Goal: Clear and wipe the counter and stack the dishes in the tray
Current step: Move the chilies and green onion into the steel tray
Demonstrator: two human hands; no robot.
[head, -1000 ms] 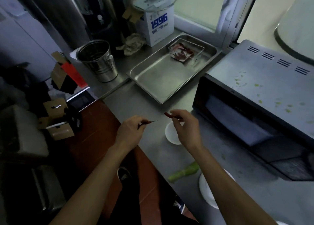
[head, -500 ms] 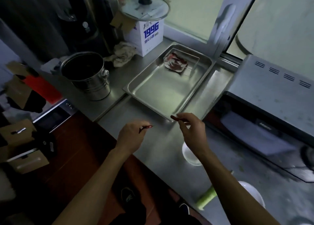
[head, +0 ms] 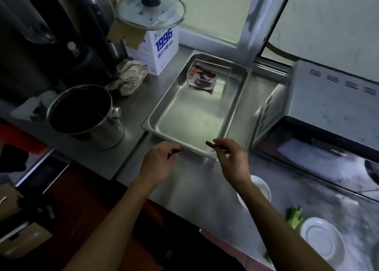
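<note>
Both hands have come forward since a second ago, from above the small white bowl up to the near edge of the tray, and that bowl now sits back by the right wrist.

Only one view here, from the head camera. Left hand has its fingers curled, pinching a thin dark red chili piece at the fingertips. Right hand pinches another dried red chili between thumb and forefinger, right over the tray's front rim. The tray is a shallow rectangular steel pan with rounded corners, dull shine, mostly bare. At its far end, well beyond both hands, sits a clear square box with more red chili pieces in it.

The counter is brushed steel, smudgy. Off to the right of the right forearm there's a green vegetable scrap and just past it a round white plate.

Left of the left hand stands a steel bucket, round, dark inside. Past that is a crumpled rag, then a white carton printed 1996 with a glass lid on top. Right of the right hand is a boxy grey oven with greenish specks on top, crowding that side of the tray.
</note>
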